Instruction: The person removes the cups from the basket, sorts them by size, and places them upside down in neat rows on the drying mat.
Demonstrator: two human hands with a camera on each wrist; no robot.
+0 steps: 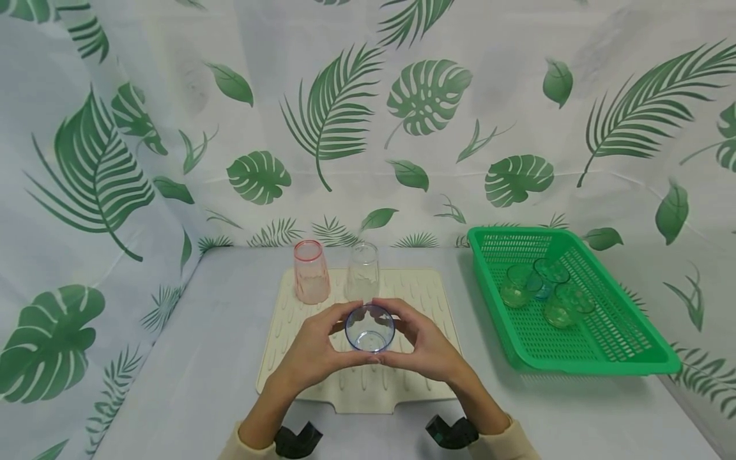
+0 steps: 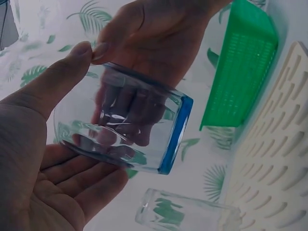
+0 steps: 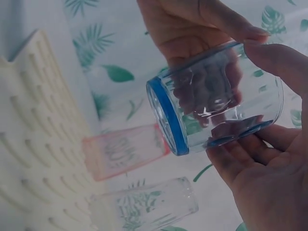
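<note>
Both hands hold a clear glass with a blue base [image 2: 179,137] over the cream ribbed drying mat [image 1: 362,390]. In the head view the glass [image 1: 370,338] shows its round opening upward. My left hand [image 1: 313,348] grips it from the left, thumb in front and fingers behind. From the other side my right hand [image 1: 425,345] does the same, and the thumb tips meet at the near rim. A pink glass [image 1: 312,281] and a colourless glass [image 1: 363,271] stand on the mat's far part, beyond the hands.
A green perforated basket [image 1: 500,332] stands to the right with several glasses [image 1: 560,306] inside. Behind the white table [image 1: 213,358] hangs a leaf-patterned cloth [image 1: 345,128], which also runs along the left side.
</note>
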